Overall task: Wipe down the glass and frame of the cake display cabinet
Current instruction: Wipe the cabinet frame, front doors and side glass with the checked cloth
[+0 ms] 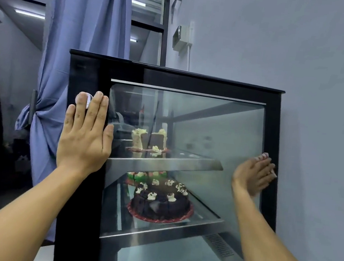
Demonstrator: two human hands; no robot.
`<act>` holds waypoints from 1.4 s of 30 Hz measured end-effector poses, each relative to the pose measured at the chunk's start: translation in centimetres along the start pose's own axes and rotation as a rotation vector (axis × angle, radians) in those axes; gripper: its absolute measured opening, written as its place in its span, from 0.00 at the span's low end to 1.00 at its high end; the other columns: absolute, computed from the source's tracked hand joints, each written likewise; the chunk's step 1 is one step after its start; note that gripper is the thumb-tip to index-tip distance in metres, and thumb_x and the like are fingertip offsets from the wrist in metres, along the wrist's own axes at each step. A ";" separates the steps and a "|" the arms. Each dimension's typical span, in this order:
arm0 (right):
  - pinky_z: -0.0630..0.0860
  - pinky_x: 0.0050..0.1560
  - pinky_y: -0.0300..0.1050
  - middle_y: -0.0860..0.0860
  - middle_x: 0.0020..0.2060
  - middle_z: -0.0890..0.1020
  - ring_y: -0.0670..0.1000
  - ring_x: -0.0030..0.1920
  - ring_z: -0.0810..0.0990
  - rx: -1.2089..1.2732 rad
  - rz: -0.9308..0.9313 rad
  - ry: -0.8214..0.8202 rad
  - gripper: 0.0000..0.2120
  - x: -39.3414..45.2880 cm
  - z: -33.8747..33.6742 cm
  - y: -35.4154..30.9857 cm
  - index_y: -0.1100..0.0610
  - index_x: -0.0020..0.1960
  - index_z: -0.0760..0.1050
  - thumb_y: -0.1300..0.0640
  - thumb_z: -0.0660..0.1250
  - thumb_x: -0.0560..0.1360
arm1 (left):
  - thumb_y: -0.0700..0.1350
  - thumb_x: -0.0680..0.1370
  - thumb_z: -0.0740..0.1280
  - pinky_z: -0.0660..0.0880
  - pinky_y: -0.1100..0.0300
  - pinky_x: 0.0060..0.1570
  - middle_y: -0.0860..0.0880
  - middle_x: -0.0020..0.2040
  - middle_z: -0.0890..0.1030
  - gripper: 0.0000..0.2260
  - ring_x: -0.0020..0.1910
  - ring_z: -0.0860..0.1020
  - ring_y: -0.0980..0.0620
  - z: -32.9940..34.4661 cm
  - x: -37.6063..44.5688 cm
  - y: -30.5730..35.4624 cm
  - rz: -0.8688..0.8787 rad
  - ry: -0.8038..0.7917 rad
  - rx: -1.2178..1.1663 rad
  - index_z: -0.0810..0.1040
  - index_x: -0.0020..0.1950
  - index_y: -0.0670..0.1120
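Note:
The cake display cabinet stands in front of me, with a black frame around a large glass pane. My left hand lies flat on the left upright of the frame, fingers straight and together, partly covering a round white sticker. My right hand presses against the pane's right edge where it meets the frame, fingers fairly straight. Small pink-and-white bits show at its fingertips; whether they are a cloth I cannot tell.
Inside, a chocolate cake sits on the lower shelf, and cake slices stand on the upper shelf. A blue curtain hangs tied back to the left of the cabinet. A grey wall rises behind and to the right.

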State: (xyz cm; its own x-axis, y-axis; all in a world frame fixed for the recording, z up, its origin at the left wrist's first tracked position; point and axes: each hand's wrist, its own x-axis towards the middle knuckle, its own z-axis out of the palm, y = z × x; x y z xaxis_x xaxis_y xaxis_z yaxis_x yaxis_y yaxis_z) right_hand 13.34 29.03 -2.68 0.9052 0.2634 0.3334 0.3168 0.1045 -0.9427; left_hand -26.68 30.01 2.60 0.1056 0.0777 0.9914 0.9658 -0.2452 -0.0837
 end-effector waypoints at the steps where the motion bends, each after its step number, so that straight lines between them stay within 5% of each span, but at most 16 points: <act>1: 0.40 0.83 0.55 0.54 0.85 0.46 0.58 0.84 0.41 -0.018 -0.097 0.034 0.31 -2.8 1.2 -1.0 0.55 0.85 0.44 0.45 0.40 0.85 | 0.53 0.85 0.49 0.38 0.49 0.82 0.48 0.86 0.47 0.29 0.84 0.42 0.46 0.0 0.0 0.0 -0.003 -0.003 -0.003 0.48 0.85 0.45; 4: 0.36 0.83 0.54 0.53 0.85 0.43 0.56 0.84 0.39 -0.051 -0.773 -0.060 0.32 -10.9 4.2 -5.1 0.55 0.85 0.45 0.44 0.44 0.85 | 0.53 0.85 0.49 0.38 0.50 0.82 0.49 0.86 0.47 0.29 0.84 0.42 0.46 0.0 -0.1 0.0 0.008 -0.007 -0.015 0.49 0.85 0.45; 7: 0.46 0.83 0.59 0.52 0.84 0.54 0.56 0.84 0.49 -0.072 -1.368 -0.123 0.31 -10.1 4.7 -8.6 0.53 0.84 0.56 0.46 0.55 0.83 | 0.53 0.85 0.49 0.38 0.50 0.82 0.49 0.86 0.46 0.29 0.84 0.42 0.47 0.0 0.0 -0.2 0.011 0.008 -0.011 0.49 0.85 0.45; 9: 0.46 0.83 0.57 0.49 0.84 0.55 0.54 0.84 0.50 -0.057 -1.216 -0.063 0.31 -5.2 4.1 -9.6 0.50 0.84 0.55 0.44 0.53 0.83 | 0.53 0.85 0.49 0.39 0.49 0.82 0.49 0.86 0.46 0.29 0.84 0.42 0.47 0.1 -0.1 -0.1 0.013 0.019 -0.012 0.49 0.85 0.45; 13: 0.47 0.83 0.58 0.51 0.85 0.54 0.56 0.84 0.49 0.013 -0.471 0.045 0.29 5.0 1.0 -7.1 0.51 0.85 0.53 0.44 0.43 0.86 | 0.53 0.85 0.49 0.38 0.50 0.82 0.49 0.86 0.47 0.29 0.84 0.42 0.46 0.0 -0.1 -0.1 0.008 0.019 0.006 0.49 0.85 0.44; 15: 0.45 0.82 0.58 0.51 0.85 0.51 0.57 0.84 0.47 0.118 -0.074 0.055 0.28 5.6 0.0 -4.4 0.52 0.85 0.49 0.47 0.43 0.87 | 0.53 0.85 0.49 0.39 0.49 0.82 0.48 0.86 0.47 0.29 0.84 0.42 0.46 0.0 0.0 -0.1 0.010 0.016 0.007 0.49 0.85 0.44; 17: 0.42 0.82 0.58 0.52 0.85 0.47 0.58 0.84 0.43 0.114 0.120 0.059 0.29 2.0 0.5 -3.4 0.53 0.86 0.45 0.47 0.44 0.87 | 0.53 0.85 0.49 0.39 0.49 0.82 0.48 0.86 0.46 0.29 0.84 0.42 0.46 0.0 0.1 -0.1 0.008 0.005 0.006 0.49 0.85 0.44; 19: 0.38 0.82 0.54 0.50 0.85 0.46 0.56 0.84 0.41 0.096 -0.117 0.030 0.29 -1.4 2.1 -4.9 0.52 0.85 0.45 0.46 0.45 0.87 | 0.53 0.85 0.48 0.38 0.49 0.82 0.49 0.86 0.46 0.29 0.84 0.41 0.46 0.0 -0.1 -0.1 0.005 -0.002 -0.003 0.48 0.85 0.45; 22: 0.37 0.83 0.49 0.42 0.83 0.46 0.50 0.84 0.43 0.011 -0.941 -0.120 0.27 -2.4 3.2 -9.3 0.47 0.85 0.49 0.44 0.46 0.87 | 0.53 0.85 0.48 0.39 0.48 0.82 0.49 0.86 0.47 0.30 0.84 0.41 0.47 0.2 -0.1 -0.2 0.000 0.000 -0.030 0.49 0.85 0.45; 23: 0.40 0.83 0.50 0.41 0.83 0.48 0.49 0.84 0.44 -0.010 -1.085 -0.145 0.26 -0.9 3.1 -10.6 0.46 0.84 0.51 0.45 0.47 0.87 | 0.53 0.85 0.48 0.40 0.47 0.82 0.49 0.86 0.47 0.30 0.84 0.41 0.47 0.3 0.0 -0.1 0.004 0.006 -0.033 0.49 0.85 0.44; 25: 0.44 0.83 0.52 0.42 0.84 0.52 0.49 0.84 0.46 -0.013 -1.042 -0.105 0.26 2.7 2.6 -11.7 0.45 0.84 0.54 0.44 0.47 0.87 | 0.53 0.85 0.48 0.42 0.46 0.82 0.48 0.86 0.47 0.30 0.84 0.41 0.47 0.3 0.0 -0.2 0.007 0.018 -0.030 0.50 0.85 0.44; 29: 0.50 0.83 0.57 0.48 0.84 0.57 0.53 0.84 0.51 0.052 -0.494 0.013 0.29 8.4 0.1 -7.2 0.47 0.84 0.55 0.41 0.41 0.86 | 0.53 0.85 0.47 0.43 0.44 0.82 0.49 0.86 0.46 0.30 0.84 0.40 0.47 0.4 0.0 -0.2 0.010 0.007 -0.035 0.49 0.85 0.44; 32: 0.45 0.83 0.57 0.48 0.85 0.53 0.55 0.84 0.48 0.126 -0.110 0.040 0.28 7.9 -0.7 -1.6 0.49 0.85 0.50 0.43 0.42 0.87 | 0.53 0.85 0.48 0.44 0.43 0.82 0.48 0.86 0.47 0.30 0.84 0.41 0.46 0.5 0.0 -0.3 0.001 0.008 -0.039 0.49 0.85 0.44; 35: 0.42 0.83 0.56 0.50 0.85 0.49 0.56 0.84 0.44 0.136 0.035 0.075 0.28 3.8 0.2 0.4 0.51 0.85 0.47 0.45 0.42 0.87 | 0.53 0.85 0.48 0.43 0.44 0.82 0.48 0.86 0.46 0.30 0.84 0.41 0.46 0.4 -0.1 0.0 0.002 0.004 -0.041 0.48 0.85 0.44; 38: 0.38 0.82 0.52 0.49 0.85 0.47 0.54 0.84 0.41 0.104 -0.204 0.026 0.30 -2.6 1.9 -1.9 0.52 0.85 0.46 0.44 0.43 0.86 | 0.53 0.85 0.48 0.40 0.47 0.82 0.48 0.86 0.46 0.30 0.84 0.41 0.46 0.3 -0.1 0.0 0.000 0.010 -0.034 0.49 0.85 0.44; 42: 0.38 0.83 0.49 0.46 0.84 0.47 0.51 0.84 0.43 -0.043 -1.020 -0.112 0.30 -4.4 3.2 -2.7 0.51 0.85 0.49 0.43 0.47 0.86 | 0.53 0.85 0.49 0.43 0.45 0.82 0.48 0.86 0.47 0.29 0.84 0.42 0.45 0.2 -0.2 -0.3 0.013 0.013 -0.011 0.49 0.85 0.44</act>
State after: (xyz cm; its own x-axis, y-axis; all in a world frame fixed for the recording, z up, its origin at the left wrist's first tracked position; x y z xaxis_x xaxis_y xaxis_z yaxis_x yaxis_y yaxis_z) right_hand 7.59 30.70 -1.52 0.1684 0.1561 0.9733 0.9324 0.2951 -0.2086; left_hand -26.89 30.27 2.37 0.1146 0.0617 0.9915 0.9618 -0.2568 -0.0952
